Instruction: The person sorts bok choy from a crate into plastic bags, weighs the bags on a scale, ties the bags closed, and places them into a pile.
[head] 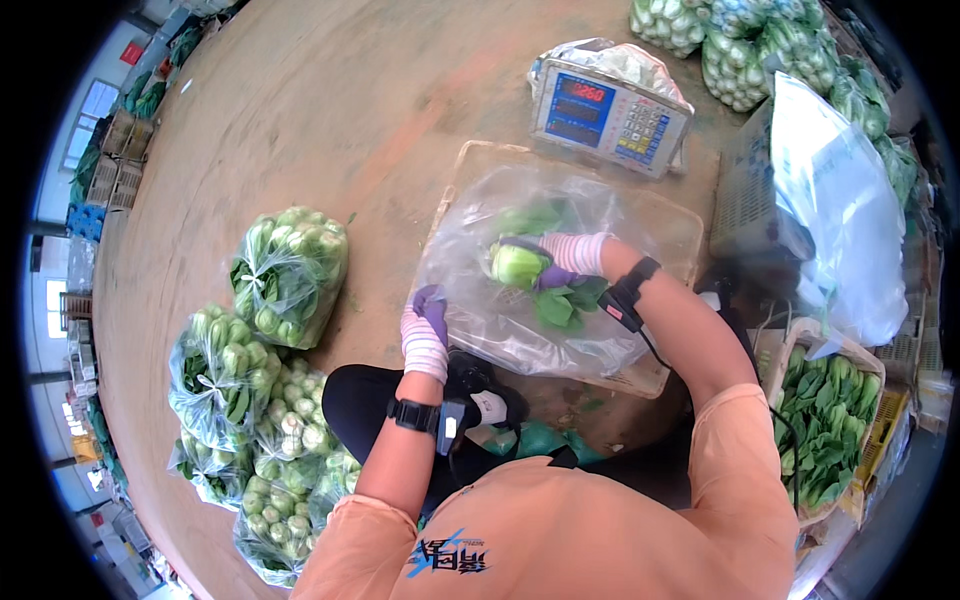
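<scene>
My right hand (570,259), in a striped glove with purple palm coating, grips a bok choy (519,265) over a clear plastic bag (472,225). The stalk end points left and the leaves hang toward me. Pinched in my gloved left hand (425,330) is the left edge of that bag. Inside or under the film lies another green leafy head (532,217), blurred by the plastic. Bag and vegetables rest on a shallow plastic crate (679,217). Just beyond it stands a digital scale display (611,116) with lit red digits and a keypad.
Tied bags of bok choy (289,277) are grouped on the floor at my left. To my right sits a crate of loose bok choy (829,420). A stack of clear plastic bags (836,202) drapes over a tall basket (742,180). More filled bags (742,60) stand at the far right.
</scene>
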Demonstrator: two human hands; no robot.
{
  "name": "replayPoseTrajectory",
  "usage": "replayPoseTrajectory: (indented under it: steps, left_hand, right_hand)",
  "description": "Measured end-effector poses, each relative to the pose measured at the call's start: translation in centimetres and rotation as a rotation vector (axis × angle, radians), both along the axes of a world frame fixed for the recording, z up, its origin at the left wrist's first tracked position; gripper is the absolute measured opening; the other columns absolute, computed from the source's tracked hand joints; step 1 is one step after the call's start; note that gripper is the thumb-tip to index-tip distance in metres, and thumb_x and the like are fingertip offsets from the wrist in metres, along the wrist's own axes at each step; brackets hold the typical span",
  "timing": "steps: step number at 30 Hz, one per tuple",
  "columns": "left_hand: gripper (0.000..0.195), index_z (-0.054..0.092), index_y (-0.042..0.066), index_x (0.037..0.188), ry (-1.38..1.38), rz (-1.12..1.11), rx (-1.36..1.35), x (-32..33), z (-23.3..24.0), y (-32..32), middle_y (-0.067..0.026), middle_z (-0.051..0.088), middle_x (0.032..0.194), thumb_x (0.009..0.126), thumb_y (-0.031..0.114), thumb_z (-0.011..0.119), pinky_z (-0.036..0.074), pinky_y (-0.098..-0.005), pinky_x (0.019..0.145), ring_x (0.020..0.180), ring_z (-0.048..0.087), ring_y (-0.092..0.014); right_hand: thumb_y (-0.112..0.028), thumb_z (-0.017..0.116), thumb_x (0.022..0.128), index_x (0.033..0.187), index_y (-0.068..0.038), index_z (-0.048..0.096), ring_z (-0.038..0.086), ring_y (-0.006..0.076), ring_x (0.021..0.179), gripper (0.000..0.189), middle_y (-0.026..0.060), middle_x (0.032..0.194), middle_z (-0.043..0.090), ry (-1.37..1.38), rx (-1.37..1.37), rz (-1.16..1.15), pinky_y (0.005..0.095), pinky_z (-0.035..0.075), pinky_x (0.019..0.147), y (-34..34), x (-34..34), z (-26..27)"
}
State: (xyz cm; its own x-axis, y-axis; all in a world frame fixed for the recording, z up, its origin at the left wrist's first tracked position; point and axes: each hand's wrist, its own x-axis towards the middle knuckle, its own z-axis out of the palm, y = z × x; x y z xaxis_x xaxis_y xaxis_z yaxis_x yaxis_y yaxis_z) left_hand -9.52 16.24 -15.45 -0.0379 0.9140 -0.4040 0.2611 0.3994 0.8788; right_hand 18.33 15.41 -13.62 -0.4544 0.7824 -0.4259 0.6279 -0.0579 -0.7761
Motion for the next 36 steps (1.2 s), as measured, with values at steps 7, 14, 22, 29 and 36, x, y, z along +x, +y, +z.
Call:
replayPoseTrajectory:
  steps: [7, 14, 22, 29, 36]
  left_hand:
    - [0.018, 0.060, 0.004, 0.097, -0.442, 0.052, -0.186, 0.1, 4.2, -1.8, -0.0015, 0.058, 0.078, 0.082, 0.009, 0.051, 0.043, -0.0224, 0.068, 0.075, 0.054, -0.012]
    - [0.020, 0.056, 0.002, 0.095, -0.278, -0.135, 0.210, 0.0, 5.7, -1.6, -0.0041, 0.054, 0.084, 0.087, 0.009, 0.039, 0.042, -0.0212, 0.066, 0.073, 0.051, -0.009]
    - [0.022, 0.059, -0.002, 0.098, -0.211, -0.332, -0.044, -0.7, 11.3, 2.5, -0.0038, 0.059, 0.090, 0.081, 0.010, 0.050, 0.042, -0.0242, 0.077, 0.083, 0.053, -0.011]
    - [0.031, 0.059, -0.005, 0.107, -0.287, -0.228, -0.050, -1.9, 9.6, 3.5, -0.0060, 0.063, 0.093, 0.082, 0.012, 0.049, 0.042, -0.0260, 0.083, 0.086, 0.056, -0.013]
    - [0.028, 0.061, 0.000, 0.100, -0.315, -0.246, -0.052, -0.7, 10.5, 3.7, -0.0015, 0.060, 0.083, 0.079, 0.013, 0.047, 0.041, -0.0225, 0.071, 0.077, 0.053, -0.010]
  right_hand:
    - [-0.019, 0.059, 0.078, 0.129, -0.019, 0.047, 0.059, 0.0301, 0.102, 0.052, 0.0176, 0.117, 0.058, -0.601, -0.019, 0.213, 0.0371, 0.049, 0.079, 3.0, -9.0, -3.4]
    - [-0.020, 0.043, 0.091, 0.142, -0.033, 0.029, 0.020, 0.0331, 0.138, 0.054, 0.0132, 0.153, 0.009, -0.868, 0.204, 0.097, 0.0444, 0.034, 0.100, -2.4, -11.8, -9.3]
    - [-0.023, 0.049, 0.086, 0.093, -0.007, 0.068, 0.064, 0.0316, 0.087, 0.026, 0.0159, 0.094, 0.066, -0.649, 0.097, -0.384, 0.0390, 0.050, 0.076, 5.0, -5.6, -5.0]
    - [-0.028, 0.065, 0.079, 0.098, -0.008, 0.069, 0.064, 0.0266, 0.093, 0.027, 0.0124, 0.099, 0.067, -0.873, 0.132, -0.362, 0.0360, 0.051, 0.080, 5.3, -6.4, -8.6]
    - [-0.042, 0.070, 0.075, 0.103, -0.006, 0.067, 0.064, 0.0291, 0.094, 0.045, 0.0153, 0.103, 0.065, -0.801, -0.069, -0.372, 0.0367, 0.052, 0.082, 5.9, -6.2, -7.3]
